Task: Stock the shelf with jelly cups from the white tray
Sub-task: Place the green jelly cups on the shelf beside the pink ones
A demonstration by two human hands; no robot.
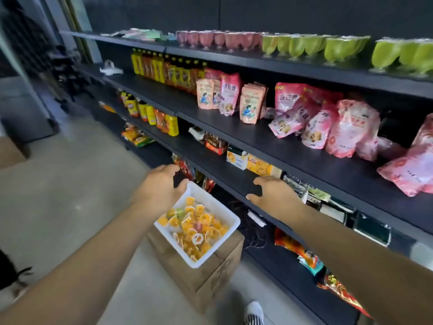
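White plastic, the tray [230, 219] is sitting on top of a cardboard box [210, 275] on the floor, just in front of the lower shelves, so the stock is lying within an easy reach down. It is filling most of the box's top, with its near corner hanging slightly past the box's front edge. Inside, the jelly cups [194, 228] are lying in a loose heap, mostly orange with a few red and green ones among them, piled toward the middle and near side.

The left hand [161, 184] is hovering at the tray's far corner, its fingers spread and slightly curved, holding nothing; the thumb is appearing to lie right at the rim, though whether it is touching is hard to tell. It looks as if it is steadying or about to take hold of the tray. The right hand [274, 195] is reaching over the front edge of a dark shelf [234, 179], fingers loose and parted, empty too.

No cup is being carried, so the stocking seems to be between picks. Higher up, pink pouches [328, 125] are crowding the middle shelf, and pink and green footed cups [304, 45] are lining the top one, leaving the bare stretch under the right hand as a likely spot.
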